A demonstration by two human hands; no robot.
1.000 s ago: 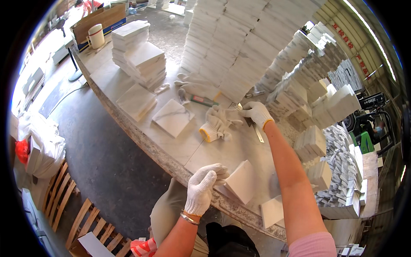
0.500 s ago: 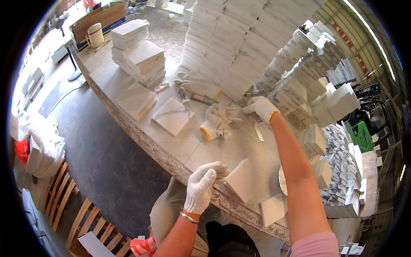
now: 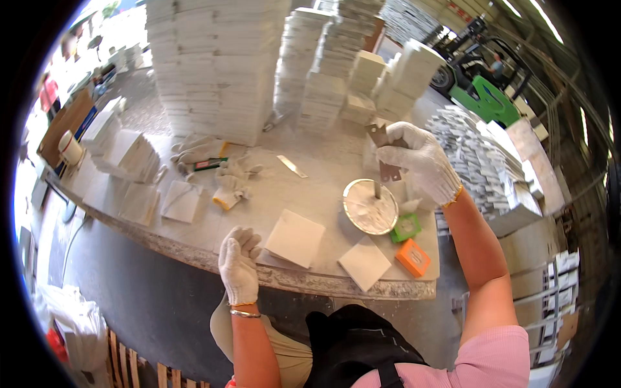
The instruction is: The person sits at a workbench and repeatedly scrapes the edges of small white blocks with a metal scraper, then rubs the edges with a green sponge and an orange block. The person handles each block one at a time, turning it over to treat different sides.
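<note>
My right hand (image 3: 420, 161), in a white knit glove, is closed on a flat rust-brown metal plate (image 3: 390, 169) with a notched end. It is raised above the table at the right. Below it stands a round bowl (image 3: 370, 207) of pale powder or paste, with a stick-like handle standing in it. My gloved left hand (image 3: 239, 265) hovers at the table's front edge, fingers loosely bent and apart, with nothing visible in it. Beside it lies a white square tile (image 3: 295, 238). Another tile (image 3: 365, 263) lies in front of the bowl.
Green (image 3: 405, 227) and orange (image 3: 413, 258) small boxes sit by the bowl. A pale metal strip (image 3: 292, 166), spare gloves (image 3: 231, 182) and a veined tile (image 3: 182, 201) lie on the table. Tall tile stacks (image 3: 213, 71) rise behind; a green forklift (image 3: 485, 100) stands far right.
My view has swung to the right, bringing the bowl and small boxes into sight. My right hand has left the foot of the stacks and now holds the metal plate up. My left hand stays empty.
</note>
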